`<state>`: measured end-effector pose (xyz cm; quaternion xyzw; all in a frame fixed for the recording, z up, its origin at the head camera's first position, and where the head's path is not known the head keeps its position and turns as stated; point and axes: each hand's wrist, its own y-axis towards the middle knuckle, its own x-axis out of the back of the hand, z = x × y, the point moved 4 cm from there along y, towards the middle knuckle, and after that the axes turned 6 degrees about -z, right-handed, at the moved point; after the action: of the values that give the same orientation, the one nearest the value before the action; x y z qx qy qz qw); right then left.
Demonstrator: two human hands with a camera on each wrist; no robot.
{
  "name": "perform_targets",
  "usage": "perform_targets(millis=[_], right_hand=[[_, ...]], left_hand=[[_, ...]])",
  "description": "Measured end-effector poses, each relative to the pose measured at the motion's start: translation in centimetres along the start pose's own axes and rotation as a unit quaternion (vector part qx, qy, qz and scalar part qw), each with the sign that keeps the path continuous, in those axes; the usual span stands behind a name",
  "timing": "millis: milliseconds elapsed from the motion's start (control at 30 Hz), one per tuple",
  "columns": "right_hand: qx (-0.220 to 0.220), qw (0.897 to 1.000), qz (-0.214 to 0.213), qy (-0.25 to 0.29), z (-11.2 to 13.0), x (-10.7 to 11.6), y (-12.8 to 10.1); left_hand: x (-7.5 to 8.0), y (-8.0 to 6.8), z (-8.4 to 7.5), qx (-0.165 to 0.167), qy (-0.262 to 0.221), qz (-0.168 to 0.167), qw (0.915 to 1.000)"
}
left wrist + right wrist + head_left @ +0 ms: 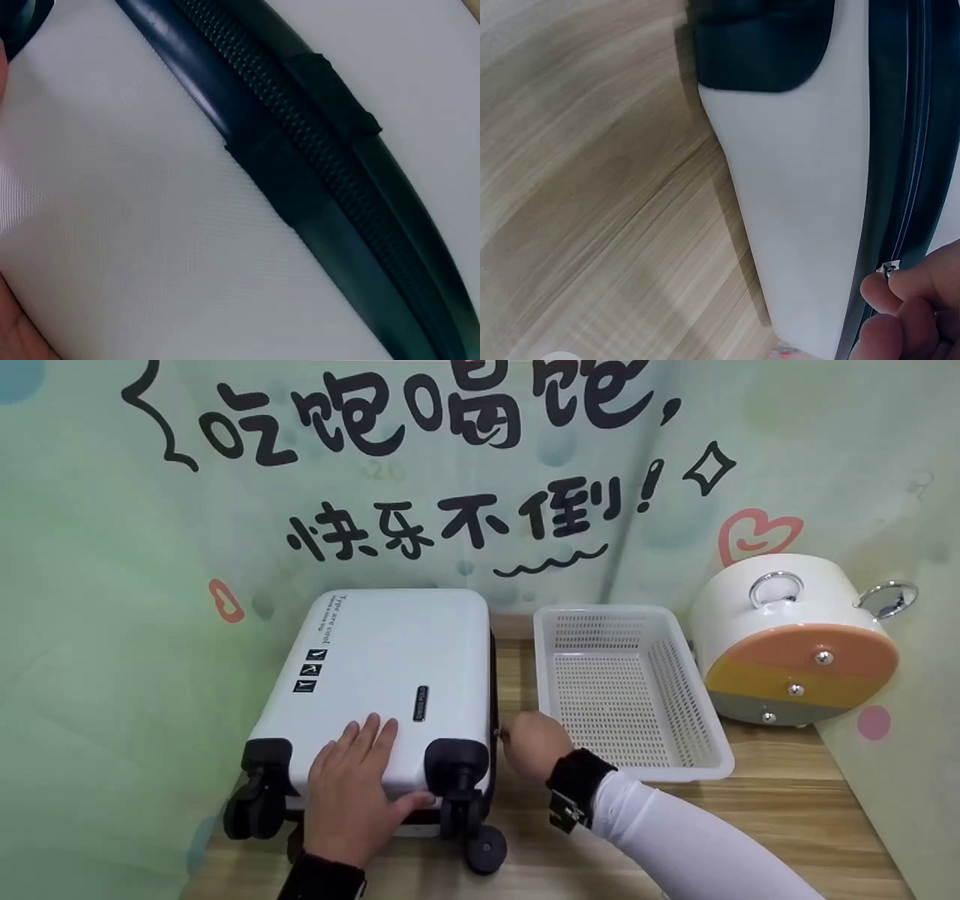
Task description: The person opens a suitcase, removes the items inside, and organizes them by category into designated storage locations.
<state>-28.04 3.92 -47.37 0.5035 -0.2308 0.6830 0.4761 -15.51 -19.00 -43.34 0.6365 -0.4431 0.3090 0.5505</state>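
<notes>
A white hard-shell suitcase (405,637) with black wheels lies flat. My left hand (352,795) rests on its lid near the wheel end, fingers straight and thumb spread towards one black corner. At the suitcase's right side, my right hand (536,744) pinches a small metal zipper pull (889,268) between thumb and curled fingers. The black zipper (916,150) runs along the side seam in the right wrist view. Another stretch of zipper teeth (300,127) between black bands crosses the left wrist view, where only the edges of the left hand show.
Right of the suitcase, a white perforated plastic basket (675,772) stands on the wood-grain table (787,817). Beyond it is a white rounded container (810,675) with striped front, knobs and metal ring handles. A printed green backdrop (225,532) hangs close behind.
</notes>
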Motion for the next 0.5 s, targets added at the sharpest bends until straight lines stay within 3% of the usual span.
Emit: perform_targets(millis=[267, 500], right_hand=[[-0.009, 1.0, 0.012, 0.01, -0.2, -0.3, -0.1], [-0.008, 1.0, 0.006, 0.009, -0.5, 0.1, 0.0]], left_hand=[[-0.1, -0.2, -0.8, -0.001, 0.008, 0.014, 0.9999], [1.5, 0.8, 1.4, -0.021, -0.008, 0.033, 0.9992]])
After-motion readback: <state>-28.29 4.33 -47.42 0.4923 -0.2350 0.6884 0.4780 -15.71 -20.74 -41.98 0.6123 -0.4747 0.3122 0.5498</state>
